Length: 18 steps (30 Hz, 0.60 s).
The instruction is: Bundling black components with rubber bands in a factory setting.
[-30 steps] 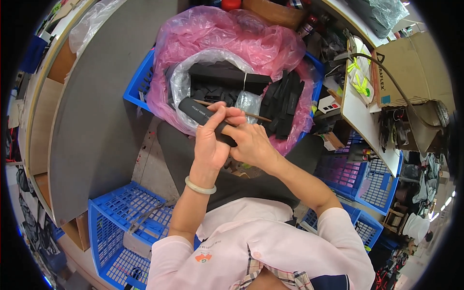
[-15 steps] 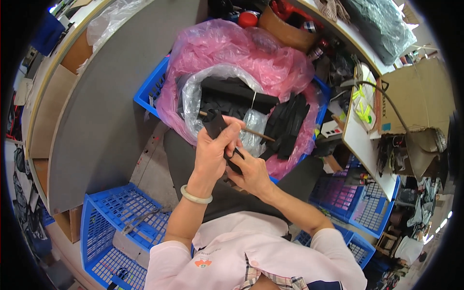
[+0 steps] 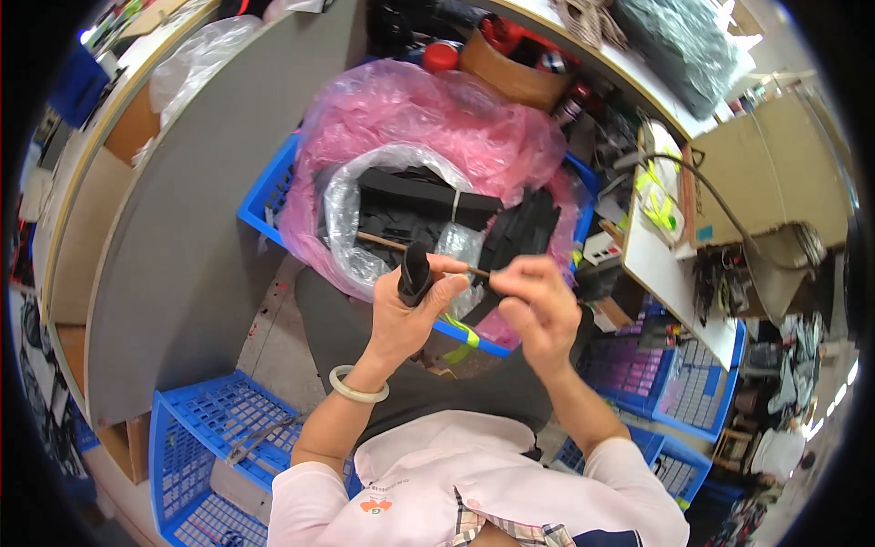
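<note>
My left hand (image 3: 408, 314) is closed round a folded black strip (image 3: 416, 272) that stands up out of the fist. A thin brown stick (image 3: 383, 242) passes by the same hand, held at its fingers. At the stick's right end, my right hand (image 3: 542, 314) pinches with thumb and forefinger, its other fingers curled and slightly blurred. Both hands are over the near edge of a blue crate (image 3: 264, 201) lined with pink plastic (image 3: 428, 109). Inside, a clear bag (image 3: 342, 214) and several flat black pieces (image 3: 428, 199) lie beyond my hands.
A grey panel (image 3: 219, 182) rises on the left. Blue baskets (image 3: 214, 410) stand at lower left, and more blue baskets (image 3: 629, 369) at right. A brown tub (image 3: 510, 73) sits behind the crate. A white board (image 3: 679, 273) and a cardboard box (image 3: 775, 182) are at the right.
My right hand has let go of the black strip and moved right to the stick's end. The black strip now stands upright in my left hand. The view has shifted slightly.
</note>
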Each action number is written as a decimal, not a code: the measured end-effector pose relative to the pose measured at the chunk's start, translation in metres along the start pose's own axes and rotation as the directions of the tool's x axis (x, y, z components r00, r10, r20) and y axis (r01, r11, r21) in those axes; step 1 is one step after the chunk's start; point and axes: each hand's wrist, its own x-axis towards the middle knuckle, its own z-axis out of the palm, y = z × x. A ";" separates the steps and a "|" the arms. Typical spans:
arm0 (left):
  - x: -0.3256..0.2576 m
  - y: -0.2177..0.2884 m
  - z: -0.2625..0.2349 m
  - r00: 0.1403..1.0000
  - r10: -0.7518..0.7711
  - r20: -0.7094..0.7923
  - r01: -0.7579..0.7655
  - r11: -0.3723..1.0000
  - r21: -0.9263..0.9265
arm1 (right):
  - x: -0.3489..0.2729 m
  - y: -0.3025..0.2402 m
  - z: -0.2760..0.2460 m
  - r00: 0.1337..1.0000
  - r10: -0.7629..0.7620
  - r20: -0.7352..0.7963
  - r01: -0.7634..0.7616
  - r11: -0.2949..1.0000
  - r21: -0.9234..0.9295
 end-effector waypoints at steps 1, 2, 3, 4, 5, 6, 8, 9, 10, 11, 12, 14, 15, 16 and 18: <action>-0.001 0.002 0.003 0.997 0.072 -0.009 -0.070 0.991 0.116 | 0.016 -0.010 -0.003 0.996 -0.085 -0.007 0.085 0.996 0.005; -0.001 -0.001 0.003 0.985 0.174 -0.003 -0.165 0.942 0.292 | 0.028 -0.023 -0.002 0.996 -0.080 0.032 0.080 0.997 0.000; -0.001 -0.003 0.005 0.986 0.165 0.012 -0.162 0.945 0.285 | 0.036 -0.035 0.000 0.994 -0.076 0.073 0.077 0.997 -0.005; -0.001 -0.005 0.005 0.958 0.286 0.019 -0.269 0.875 0.403 | 0.040 -0.041 0.004 0.995 -0.068 0.071 0.069 0.998 -0.006; -0.001 -0.007 0.006 0.915 0.401 0.039 -0.362 0.777 0.515 | 0.043 -0.044 0.008 0.991 -0.066 0.119 0.065 0.998 0.010; 0.001 -0.009 0.005 0.908 0.416 0.043 -0.375 0.763 0.526 | 0.044 -0.045 0.011 0.983 -0.065 0.170 0.061 0.998 0.028; -0.001 -0.008 0.003 0.894 0.442 0.077 -0.405 0.721 0.561 | 0.035 -0.040 0.009 0.982 -0.019 0.188 0.012 0.999 0.035; -0.002 -0.007 0.001 0.874 0.472 0.114 -0.440 0.671 0.596 | 0.031 -0.037 0.009 0.978 0.019 0.206 -0.029 0.999 0.045; -0.003 -0.007 0.002 0.883 0.458 0.103 -0.427 0.693 0.581 | 0.029 -0.035 0.013 0.989 -0.043 0.143 0.042 0.999 0.011; -0.005 -0.009 0.002 0.889 0.447 0.101 -0.418 0.700 0.579 | 0.026 -0.034 0.015 0.989 -0.031 0.145 0.030 1.000 0.010; -0.005 -0.011 0.001 0.866 0.493 0.080 -0.441 0.679 0.587 | 0.022 -0.032 0.017 0.988 -0.112 0.111 0.121 0.989 -0.082; -0.009 -0.012 0.002 0.835 0.548 0.039 -0.458 0.654 0.602 | 0.013 -0.032 0.025 0.980 -0.198 0.028 0.199 0.968 -0.153; -0.010 -0.015 0.004 0.839 0.543 0.038 -0.454 0.659 0.599 | 0.005 -0.031 0.031 0.981 -0.191 0.029 0.193 0.969 -0.156; -0.009 -0.018 0.007 0.806 0.592 0.009 -0.458 0.614 0.643 | -0.005 -0.029 0.036 0.990 -0.136 -0.035 0.130 0.981 -0.141; -0.009 -0.019 0.008 0.771 0.637 -0.017 -0.456 0.569 0.685 | -0.016 -0.029 0.045 0.985 -0.095 -0.142 0.079 0.990 -0.114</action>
